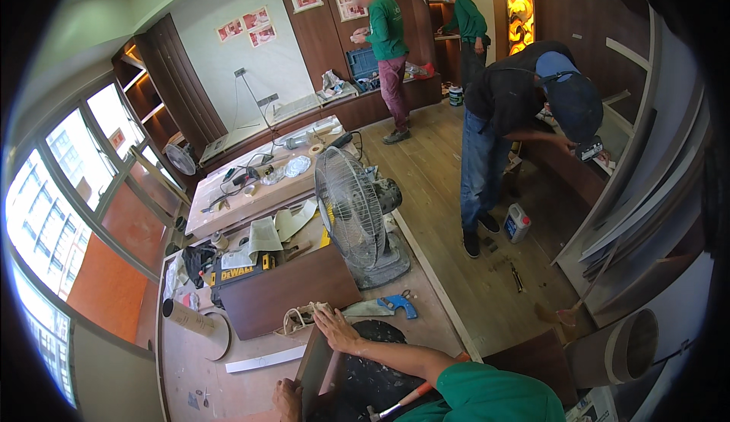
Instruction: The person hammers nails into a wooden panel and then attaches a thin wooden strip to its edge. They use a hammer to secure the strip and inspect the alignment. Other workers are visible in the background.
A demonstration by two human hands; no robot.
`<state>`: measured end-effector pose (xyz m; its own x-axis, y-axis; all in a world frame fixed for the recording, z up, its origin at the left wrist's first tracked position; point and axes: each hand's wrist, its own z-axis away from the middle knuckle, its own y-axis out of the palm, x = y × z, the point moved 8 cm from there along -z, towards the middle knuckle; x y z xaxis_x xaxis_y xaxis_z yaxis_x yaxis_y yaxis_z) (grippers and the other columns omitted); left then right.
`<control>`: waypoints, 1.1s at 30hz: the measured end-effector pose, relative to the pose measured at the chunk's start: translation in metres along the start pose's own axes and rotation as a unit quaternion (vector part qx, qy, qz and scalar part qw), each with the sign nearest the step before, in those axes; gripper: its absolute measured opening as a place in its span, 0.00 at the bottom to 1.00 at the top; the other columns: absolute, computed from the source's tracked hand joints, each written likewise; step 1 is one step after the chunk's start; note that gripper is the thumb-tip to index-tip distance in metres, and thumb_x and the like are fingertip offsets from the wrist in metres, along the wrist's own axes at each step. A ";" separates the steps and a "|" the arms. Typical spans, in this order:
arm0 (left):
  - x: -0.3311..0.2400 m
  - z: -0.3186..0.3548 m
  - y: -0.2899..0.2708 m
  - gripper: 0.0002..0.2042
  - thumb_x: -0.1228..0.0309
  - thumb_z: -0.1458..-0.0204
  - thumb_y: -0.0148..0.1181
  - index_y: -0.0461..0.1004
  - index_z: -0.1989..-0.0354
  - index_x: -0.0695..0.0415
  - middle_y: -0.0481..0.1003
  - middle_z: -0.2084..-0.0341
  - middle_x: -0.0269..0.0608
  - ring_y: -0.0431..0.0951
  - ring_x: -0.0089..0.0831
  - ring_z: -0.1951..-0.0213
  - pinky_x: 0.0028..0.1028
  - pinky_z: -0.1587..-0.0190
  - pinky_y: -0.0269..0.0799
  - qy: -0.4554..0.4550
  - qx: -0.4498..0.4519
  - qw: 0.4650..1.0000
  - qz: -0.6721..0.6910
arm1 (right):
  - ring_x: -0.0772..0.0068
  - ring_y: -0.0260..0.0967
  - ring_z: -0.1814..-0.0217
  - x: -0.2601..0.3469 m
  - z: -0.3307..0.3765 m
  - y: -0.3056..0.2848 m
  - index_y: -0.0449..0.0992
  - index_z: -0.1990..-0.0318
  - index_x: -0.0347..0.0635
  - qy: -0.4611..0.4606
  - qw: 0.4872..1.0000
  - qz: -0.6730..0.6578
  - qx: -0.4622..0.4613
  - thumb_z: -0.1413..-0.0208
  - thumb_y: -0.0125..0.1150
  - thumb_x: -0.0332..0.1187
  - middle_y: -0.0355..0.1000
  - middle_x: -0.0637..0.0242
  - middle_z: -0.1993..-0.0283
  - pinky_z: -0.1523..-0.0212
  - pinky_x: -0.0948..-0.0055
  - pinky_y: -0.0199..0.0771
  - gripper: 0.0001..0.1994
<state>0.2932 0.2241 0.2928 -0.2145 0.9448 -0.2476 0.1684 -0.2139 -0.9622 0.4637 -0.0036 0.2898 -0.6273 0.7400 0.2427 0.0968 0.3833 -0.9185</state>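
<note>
A narrow brown wooden board (312, 361) stands on edge at the bottom of the head view. My left hand (288, 400) is closed on its near left end. At the board's far end lies my right hand (339, 331), open, with fingers stretched out and touching it. Just beyond those fingers is a loose coil of pale cord (298, 318). A blue-handled handsaw (395, 305) lies to the right of the cord. Below my right forearm there is a hammer (414, 396) with an orange handle, its head partly cut off by the frame.
A dusty fan (357, 205) and a wide dark panel (293, 289) occupy the workbench. At left stand a cardboard tube (188, 320) and a white strip (266, 360). A person in black (506, 110) bends over at right, near a white jug (517, 223). Two others in green work farther back.
</note>
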 end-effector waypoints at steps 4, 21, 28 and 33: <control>-0.007 0.003 -0.003 0.10 0.62 0.44 0.69 0.78 0.65 0.55 0.83 0.65 0.48 0.81 0.52 0.60 0.47 0.57 0.78 0.060 -0.018 0.997 0.047 | 0.46 0.39 0.15 0.008 -0.001 -0.003 0.58 0.25 0.32 -0.005 1.000 0.025 0.004 0.40 0.52 0.35 0.48 0.49 0.18 0.19 0.44 0.41 0.35; -0.018 0.002 -0.008 0.10 0.66 0.47 0.72 0.78 0.62 0.55 0.80 0.67 0.49 0.80 0.54 0.62 0.47 0.59 0.76 0.097 0.054 0.992 0.062 | 0.52 0.59 0.25 0.049 0.002 0.018 0.74 0.39 0.43 -0.240 0.964 -0.109 -0.029 0.47 0.72 0.39 0.69 0.56 0.36 0.23 0.49 0.54 0.28; -0.031 0.010 -0.025 0.08 0.67 0.44 0.69 0.79 0.62 0.56 0.81 0.64 0.51 0.81 0.54 0.60 0.48 0.57 0.76 0.080 0.036 0.994 0.060 | 0.55 0.71 0.44 0.062 -0.020 0.028 0.79 0.60 0.44 -0.256 0.947 -0.192 0.043 0.54 0.77 0.43 0.73 0.62 0.54 0.42 0.56 0.71 0.19; -0.046 0.016 -0.041 0.08 0.66 0.43 0.69 0.79 0.63 0.57 0.81 0.65 0.52 0.80 0.54 0.60 0.48 0.56 0.76 0.093 0.035 0.986 0.130 | 0.55 0.72 0.45 0.062 -0.022 0.024 0.80 0.65 0.43 -0.246 0.948 -0.189 0.067 0.59 0.80 0.43 0.74 0.61 0.55 0.45 0.56 0.73 0.19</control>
<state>0.2807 0.1850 0.3417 0.0077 0.8830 -0.4692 0.1256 -0.4664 -0.8756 0.4442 0.0641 0.2903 -0.8861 0.2033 0.4166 -0.2843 0.4714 -0.8348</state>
